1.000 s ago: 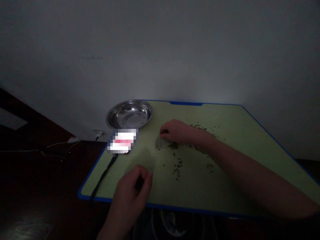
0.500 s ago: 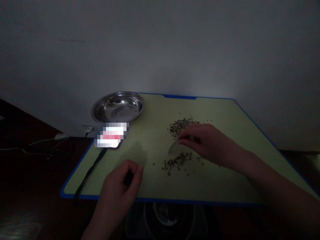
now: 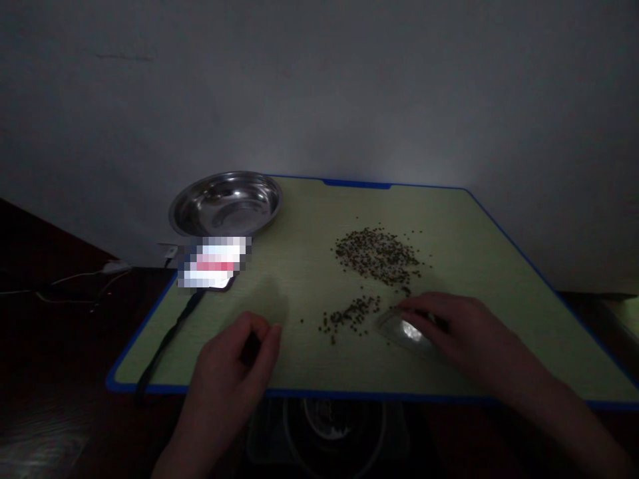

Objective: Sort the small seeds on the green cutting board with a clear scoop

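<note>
My right hand [image 3: 462,332] pinches a clear, curved plastic piece that looks like a protractor [image 3: 404,330], tilted low over the table with light glinting on it. Just left of it lies a small, loose line of dark seed-like grains [image 3: 352,313]. A larger pile of the same grains [image 3: 377,254] is spread farther back. Over the near edge of the table, my left hand [image 3: 239,366] is loosely curled, thumb tip against the fingers. I see nothing in it, and it is apart from the grains.
A steel basin [image 3: 227,203] stands at the table's back left corner. In front of it lies a lit, blurred phone [image 3: 215,263] with a dark strap [image 3: 170,332]. The pale green table [image 3: 299,226] has a blue rim. Below its near edge is a dark round vessel [image 3: 334,439].
My right hand has moved right and toward me with the clear piece, away from the big pile, which now shows whole. My left hand keeps its curled pose. The view has shifted slightly.
</note>
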Demonstrator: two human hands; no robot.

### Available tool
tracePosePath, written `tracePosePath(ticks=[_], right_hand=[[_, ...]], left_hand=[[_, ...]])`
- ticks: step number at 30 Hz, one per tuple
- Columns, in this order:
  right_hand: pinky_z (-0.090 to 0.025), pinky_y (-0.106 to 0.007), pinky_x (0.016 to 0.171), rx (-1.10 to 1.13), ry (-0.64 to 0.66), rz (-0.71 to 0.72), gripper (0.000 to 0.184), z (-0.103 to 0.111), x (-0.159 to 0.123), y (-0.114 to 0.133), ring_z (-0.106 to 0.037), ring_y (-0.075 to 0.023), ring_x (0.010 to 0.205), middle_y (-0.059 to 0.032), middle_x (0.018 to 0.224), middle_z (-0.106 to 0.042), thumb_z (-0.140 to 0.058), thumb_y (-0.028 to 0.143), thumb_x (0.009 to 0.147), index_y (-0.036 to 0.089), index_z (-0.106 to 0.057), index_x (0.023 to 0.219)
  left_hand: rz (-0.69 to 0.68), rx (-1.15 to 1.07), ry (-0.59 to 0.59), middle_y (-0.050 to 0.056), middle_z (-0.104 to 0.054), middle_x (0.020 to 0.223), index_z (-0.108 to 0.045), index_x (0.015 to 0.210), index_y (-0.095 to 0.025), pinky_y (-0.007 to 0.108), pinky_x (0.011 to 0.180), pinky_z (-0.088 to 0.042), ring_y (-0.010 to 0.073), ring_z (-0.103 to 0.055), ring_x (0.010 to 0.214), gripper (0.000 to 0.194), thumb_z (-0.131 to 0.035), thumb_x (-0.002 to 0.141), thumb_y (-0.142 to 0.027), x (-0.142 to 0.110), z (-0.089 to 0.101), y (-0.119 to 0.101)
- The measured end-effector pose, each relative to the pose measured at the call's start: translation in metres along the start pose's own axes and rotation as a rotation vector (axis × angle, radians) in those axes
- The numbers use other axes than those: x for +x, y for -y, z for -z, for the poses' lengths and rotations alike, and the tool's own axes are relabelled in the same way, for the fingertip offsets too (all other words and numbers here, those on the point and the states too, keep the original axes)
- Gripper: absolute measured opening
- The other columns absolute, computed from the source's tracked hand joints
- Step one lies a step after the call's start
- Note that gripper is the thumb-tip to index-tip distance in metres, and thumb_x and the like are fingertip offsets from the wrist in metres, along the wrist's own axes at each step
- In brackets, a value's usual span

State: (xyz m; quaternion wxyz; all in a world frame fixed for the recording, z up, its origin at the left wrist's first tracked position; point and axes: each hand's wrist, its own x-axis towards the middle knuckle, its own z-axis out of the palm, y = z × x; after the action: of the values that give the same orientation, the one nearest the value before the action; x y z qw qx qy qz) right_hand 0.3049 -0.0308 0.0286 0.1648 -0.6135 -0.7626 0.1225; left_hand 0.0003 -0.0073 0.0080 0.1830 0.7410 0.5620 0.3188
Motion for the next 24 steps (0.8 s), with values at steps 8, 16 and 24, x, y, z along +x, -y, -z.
tracePosePath(ticks=[8,16,24], right_hand=[[-0.055,-0.037,0.074,-0.002,0.034,0.052,0.024,-0.009,0.023,0.022,-0.072,-0.0221,0.081,-0.0056,0.093,-0.077,-0.052,0.025,0.094,0.022,-0.076,0.097],[-0.054,-0.037,0.075,0.112,0.136,0.098,0.022,-0.016,0.023,0.033,-0.071,-0.0219,0.082,-0.0043,0.092,-0.076,-0.055,0.022,0.093,0.021,-0.076,0.097],[-0.052,-0.034,0.076,0.146,0.197,0.119,0.022,-0.018,0.018,0.036,-0.070,-0.0199,0.083,-0.0012,0.094,-0.076,-0.053,0.027,0.095,0.025,-0.076,0.095]], left_hand=[[-0.018,-0.013,-0.005,-0.004,-0.055,0.057,-0.049,0.067,-0.022,0.023,0.045,-0.041,0.0113,-0.053,0.048,0.025,-0.050,0.090,-0.032,0.001,-0.001,-0.002],[-0.018,0.001,0.008,-0.005,-0.053,0.055,-0.049,0.067,-0.022,0.022,0.044,-0.040,0.0106,-0.051,0.047,0.025,-0.050,0.090,-0.031,0.001,-0.001,0.000],[-0.010,0.003,0.014,-0.006,-0.049,0.053,-0.048,0.066,-0.022,0.022,0.043,-0.037,0.0099,-0.048,0.045,0.026,-0.051,0.090,-0.031,0.000,-0.001,-0.002]])
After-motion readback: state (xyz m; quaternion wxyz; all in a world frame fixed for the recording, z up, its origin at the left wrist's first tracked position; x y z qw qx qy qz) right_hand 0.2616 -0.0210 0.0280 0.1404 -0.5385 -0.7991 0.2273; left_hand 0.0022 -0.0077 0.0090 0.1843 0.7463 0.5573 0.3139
